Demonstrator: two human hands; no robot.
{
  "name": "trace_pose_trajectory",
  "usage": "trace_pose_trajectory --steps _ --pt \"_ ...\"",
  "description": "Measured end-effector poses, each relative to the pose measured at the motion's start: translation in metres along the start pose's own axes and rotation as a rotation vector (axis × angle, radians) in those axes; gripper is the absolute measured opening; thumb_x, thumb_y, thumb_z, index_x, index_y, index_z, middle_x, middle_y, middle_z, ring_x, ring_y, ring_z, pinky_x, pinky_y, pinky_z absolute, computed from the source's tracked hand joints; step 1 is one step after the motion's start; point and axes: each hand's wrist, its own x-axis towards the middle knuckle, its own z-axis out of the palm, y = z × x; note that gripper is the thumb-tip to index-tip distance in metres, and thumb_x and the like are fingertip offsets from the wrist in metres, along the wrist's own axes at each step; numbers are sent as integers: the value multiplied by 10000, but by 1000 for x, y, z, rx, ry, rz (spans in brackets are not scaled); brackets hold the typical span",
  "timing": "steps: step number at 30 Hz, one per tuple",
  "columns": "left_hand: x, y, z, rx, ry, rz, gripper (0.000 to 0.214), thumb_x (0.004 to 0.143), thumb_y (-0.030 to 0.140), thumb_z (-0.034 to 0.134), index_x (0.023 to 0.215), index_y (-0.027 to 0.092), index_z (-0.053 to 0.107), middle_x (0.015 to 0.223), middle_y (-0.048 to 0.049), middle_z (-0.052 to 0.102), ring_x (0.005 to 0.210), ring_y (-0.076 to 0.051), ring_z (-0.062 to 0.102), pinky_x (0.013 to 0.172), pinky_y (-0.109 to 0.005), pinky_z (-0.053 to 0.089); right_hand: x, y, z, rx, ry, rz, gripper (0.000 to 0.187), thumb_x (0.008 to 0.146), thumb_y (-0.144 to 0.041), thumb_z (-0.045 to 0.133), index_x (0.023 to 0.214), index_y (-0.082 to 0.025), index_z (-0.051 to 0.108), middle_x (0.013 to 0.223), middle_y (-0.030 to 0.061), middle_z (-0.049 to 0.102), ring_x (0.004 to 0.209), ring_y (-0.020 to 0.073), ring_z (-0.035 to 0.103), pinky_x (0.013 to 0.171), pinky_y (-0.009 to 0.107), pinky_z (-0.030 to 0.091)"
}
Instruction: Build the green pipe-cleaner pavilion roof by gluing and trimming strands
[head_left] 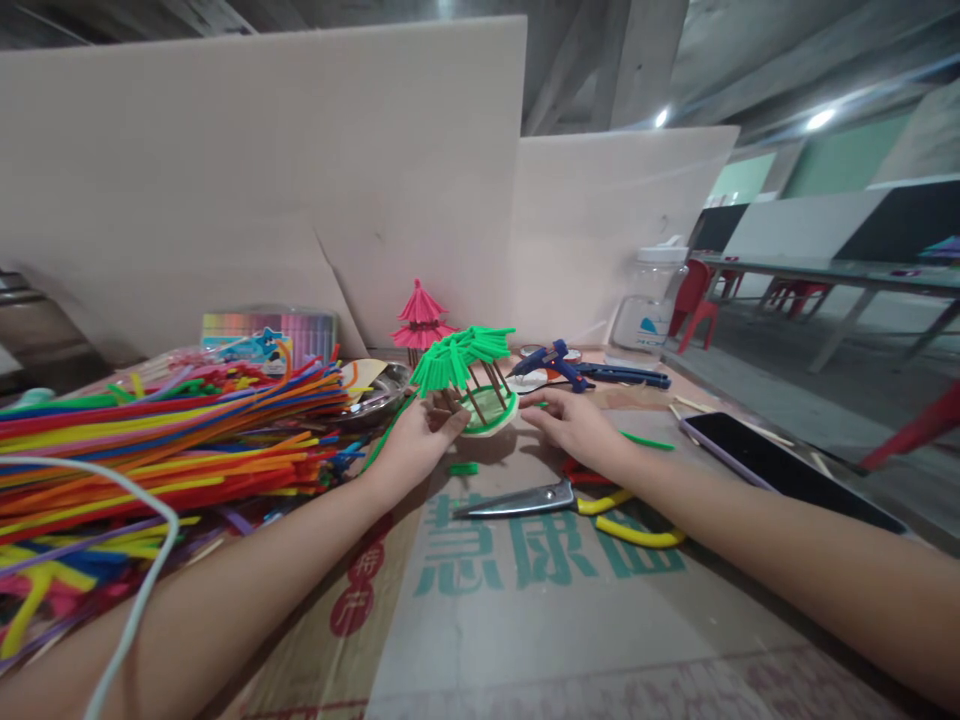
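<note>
One model pavilion, green pipe-cleaner roof (461, 358), thin brown posts, round pale base (491, 408) edged in green; stands mid-table between the two hands, its far posts partly masked by the roof. Left hand (416, 435): thumb at the base's left edge, remaining fingers largely hidden, so whether it grips cannot be told. Right hand (574, 425): apart from the left, fingertips at the base's right rim; contact or a narrow gap cannot be made out. One pair of scissors (559, 495), blades pointing left, red and yellow handles partly covered by the right forearm. One short green offcut (463, 468), near the blades. One pink pagoda model (418, 310), behind, lower part screened by the green roof. One blue glue gun (551, 362), beyond the right hand; a dark blue tool (630, 376) beside it, type unclear. One smartphone (780, 470), screen dark. One clear bottle (646, 305), printing illegible. Pipe cleaners (172, 420), many colours, heaped at left, cut off by the frame edge; a white cable (166, 520) crosses before them, also cut off. Cardboard (525, 620) beneath, its green lettering partly covered.
</note>
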Motion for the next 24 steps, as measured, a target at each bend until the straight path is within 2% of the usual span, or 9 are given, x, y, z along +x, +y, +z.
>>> trace_pose_trajectory --steps 3,7,10,13,16,24 --pt "0 1 0 6 5 15 394 836 527 648 931 144 667 931 -90 744 839 -231 691 741 -310 535 0 0 0 6 -139 -31 379 852 -411 598 1098 -145 708 557 -28 582 463 124 499 467 236 370" --pt "-1 3 0 48 23 22 395 841 533 639 908 145 659 888 -76 731 804 -218 683 718 -301 525 1 1 2 0 -222 -63 241 813 -376 647 884 -168 746 622 -8 644 539 132 566 494 227 396" --pt "-1 2 0 46 6 20 408 833 546 639 901 144 657 867 -75 729 791 -222 681 704 -303 524 2 3 4 56 -170 -38 233 805 -396 648 772 -171 696 641 -3 646 546 132 564 491 232 404" --pt "0 1 0 6 14 11 412 828 544 646 908 140 649 889 -84 730 799 -221 682 710 -304 525 3 2 3 163 -20 4 286 823 -462 621 761 -183 618 608 -25 596 497 109 506 466 228 388" --pt "0 2 1 -29 8 -8 417 818 542 657 919 138 640 901 -91 725 797 -220 681 711 -309 528 4 0 0 272 68 26 317 801 -485 651 728 -186 572 651 -11 617 558 109 542 530 231 448" --pt "-3 9 1 38 -24 -28 458 788 594 655 847 139 654 806 -89 713 748 -242 679 632 -315 532 8 4 2 399 -5 76 406 773 -574 668 769 -171 622 682 18 665 563 115 594 564 258 519"
